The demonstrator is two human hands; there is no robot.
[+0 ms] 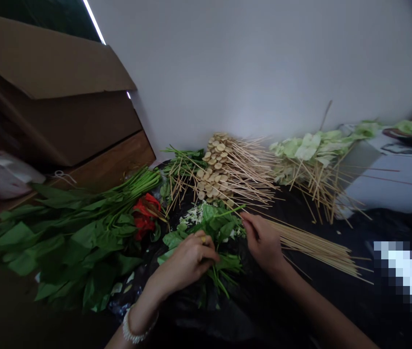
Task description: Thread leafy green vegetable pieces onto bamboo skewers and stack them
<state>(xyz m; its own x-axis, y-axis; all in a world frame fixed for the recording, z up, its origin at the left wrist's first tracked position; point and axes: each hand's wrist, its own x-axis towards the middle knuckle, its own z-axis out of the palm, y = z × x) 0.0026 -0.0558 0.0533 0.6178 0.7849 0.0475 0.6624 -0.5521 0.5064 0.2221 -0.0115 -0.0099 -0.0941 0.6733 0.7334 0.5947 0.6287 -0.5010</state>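
Observation:
My left hand [191,254], with a ring and a beaded bracelet, is closed on a bunch of leafy greens [229,264]. Cut stems stick out past its fingers. To the right, my right hand [262,240] is pinched near the tip of a green stem; what is between its fingers is too small to make out. Loose leaves [211,220] lie just beyond both hands, over chopped pale bits [193,215]. Beside my right hand, a bundle of bare bamboo skewers [315,242] lies on black plastic sheeting [264,310].
A big heap of leafy greens [71,232] with a red wrap [145,215] lies left. Against the wall are skewered pale slices [216,165], skewered greens [184,167] and skewered cabbage leaves [311,145]. A cardboard box [56,111] stands back left, a white box [380,179] at right.

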